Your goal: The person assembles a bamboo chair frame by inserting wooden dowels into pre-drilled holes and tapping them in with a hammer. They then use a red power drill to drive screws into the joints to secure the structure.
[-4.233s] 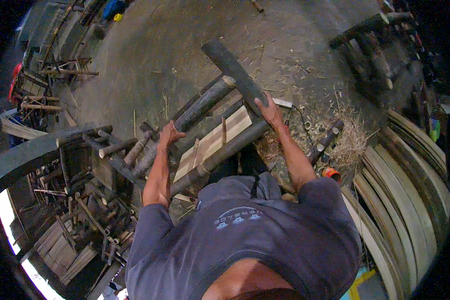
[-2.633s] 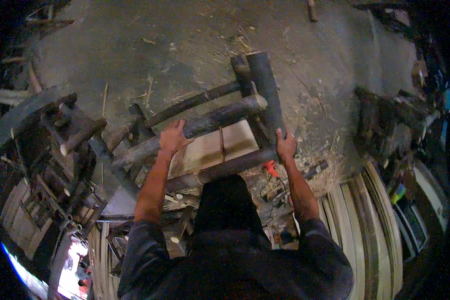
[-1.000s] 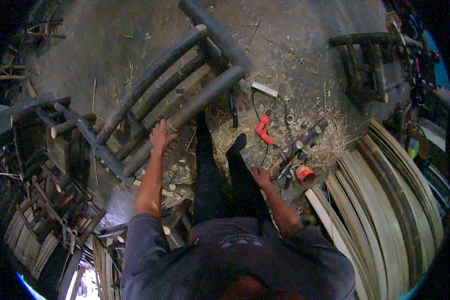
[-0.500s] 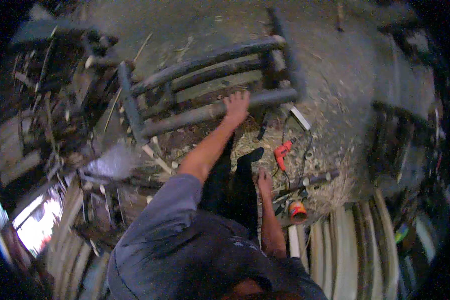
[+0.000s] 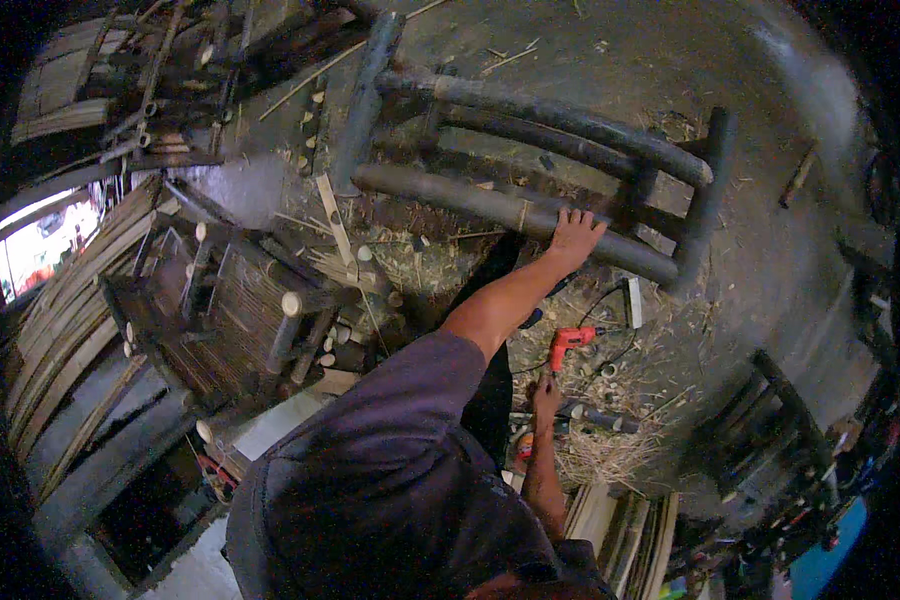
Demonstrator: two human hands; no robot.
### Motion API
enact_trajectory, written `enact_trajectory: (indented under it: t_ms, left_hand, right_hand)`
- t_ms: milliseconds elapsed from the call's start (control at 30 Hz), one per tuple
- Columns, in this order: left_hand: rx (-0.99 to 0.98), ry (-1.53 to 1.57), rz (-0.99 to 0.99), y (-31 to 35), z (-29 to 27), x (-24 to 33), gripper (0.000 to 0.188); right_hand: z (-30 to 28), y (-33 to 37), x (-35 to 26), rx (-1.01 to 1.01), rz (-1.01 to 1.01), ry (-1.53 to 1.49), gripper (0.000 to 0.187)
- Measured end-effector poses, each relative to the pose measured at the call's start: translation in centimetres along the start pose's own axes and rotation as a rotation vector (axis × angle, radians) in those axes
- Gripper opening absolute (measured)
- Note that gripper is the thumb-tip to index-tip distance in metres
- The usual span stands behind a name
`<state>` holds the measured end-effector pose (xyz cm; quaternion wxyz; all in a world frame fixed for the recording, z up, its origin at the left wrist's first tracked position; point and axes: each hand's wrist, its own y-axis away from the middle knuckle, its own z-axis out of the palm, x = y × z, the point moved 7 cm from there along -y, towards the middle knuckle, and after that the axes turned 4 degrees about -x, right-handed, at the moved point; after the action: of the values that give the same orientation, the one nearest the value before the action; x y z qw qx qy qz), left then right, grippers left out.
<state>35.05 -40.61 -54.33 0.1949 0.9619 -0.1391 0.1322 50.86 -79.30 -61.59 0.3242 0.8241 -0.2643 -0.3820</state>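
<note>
A dark bamboo frame (image 5: 450, 200) with thick round poles, like part of a bench or chair, stretches across the floor ahead of me. My left hand (image 5: 576, 240) lies over its near rail, with the fingers curved round the pole. Lower down, my right hand (image 5: 546, 394) is closed at the bottom end of the handle of a red power drill (image 5: 570, 342). The drill points to the right, close to the floor. How far the fingers wrap its handle is too small to make out.
A white strip-shaped block (image 5: 634, 303) with a dark cord lies beyond the drill. Shavings (image 5: 610, 455) litter the floor. At left stands a bamboo chair (image 5: 220, 320) near stacked bamboo strips (image 5: 65, 370). A red can (image 5: 526, 446) sits by my right forearm.
The whole view has turned, so the frame now slopes down to the right. My right hand has moved from beside the drill to its handle. My left hand stays on the rail.
</note>
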Motion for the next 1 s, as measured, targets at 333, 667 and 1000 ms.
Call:
enact_trajectory:
  t_ms: [333, 667, 1000]
  left_hand:
    - [-0.283, 0.030, -0.051, -2.0, 3.1, -0.4, 0.037]
    - [-0.184, -0.221, 0.080, -1.2, 2.2, -1.0, 0.083]
    - [-0.219, 0.044, 0.412, -1.8, 1.8, -0.7, 0.080]
  right_hand:
    - [-0.5, -0.9, -15.4, -0.092, 0.075, -0.653, 0.029]
    - [13.1, 3.4, 2.7, 0.139, 0.296, -0.567, 0.034]
    - [12.1, 3.2, 5.0, 0.336, 0.426, -0.615, 0.034]
